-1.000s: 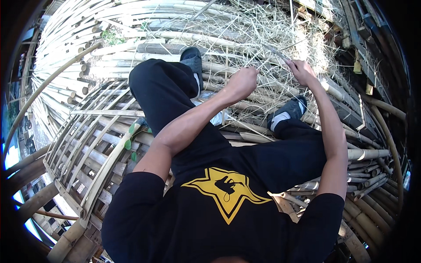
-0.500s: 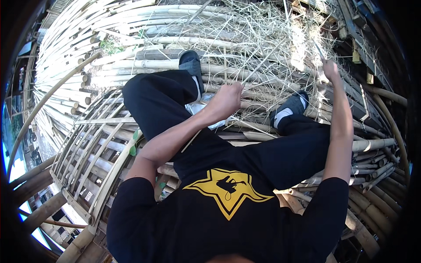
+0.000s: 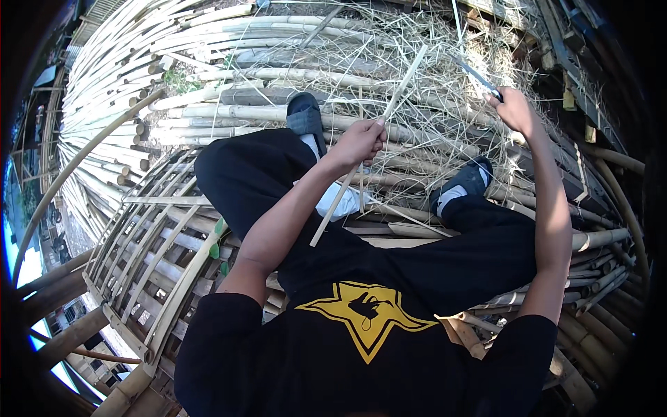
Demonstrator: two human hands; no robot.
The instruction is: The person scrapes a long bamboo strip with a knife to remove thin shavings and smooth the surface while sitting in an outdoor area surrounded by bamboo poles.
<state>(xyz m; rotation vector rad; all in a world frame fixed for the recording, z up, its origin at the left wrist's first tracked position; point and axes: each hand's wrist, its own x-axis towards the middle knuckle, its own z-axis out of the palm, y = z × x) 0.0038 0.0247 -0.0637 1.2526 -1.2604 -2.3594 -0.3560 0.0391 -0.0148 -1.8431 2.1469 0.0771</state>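
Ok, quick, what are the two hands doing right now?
Left hand: closed, holding a thin pale strip.
Right hand: closed, holding a knife, blade pointing away from the person.

The strip (image 3: 404, 83) in the left hand (image 3: 358, 144) looks like smooth, pale split bamboo with a faint sheen. The knife (image 3: 475, 74) at right has a grey metal blade and a dark handle. Dry, papery shavings (image 3: 434, 104) lie rough beyond it. Far left, the bamboo poles (image 3: 250, 112) are smooth and woody; near left, the lattice (image 3: 156, 254) is dull split bamboo. Shirt (image 3: 278, 368) and trousers (image 3: 240, 170) are matt black cloth; the sandals (image 3: 303, 118) look like matt rubber.
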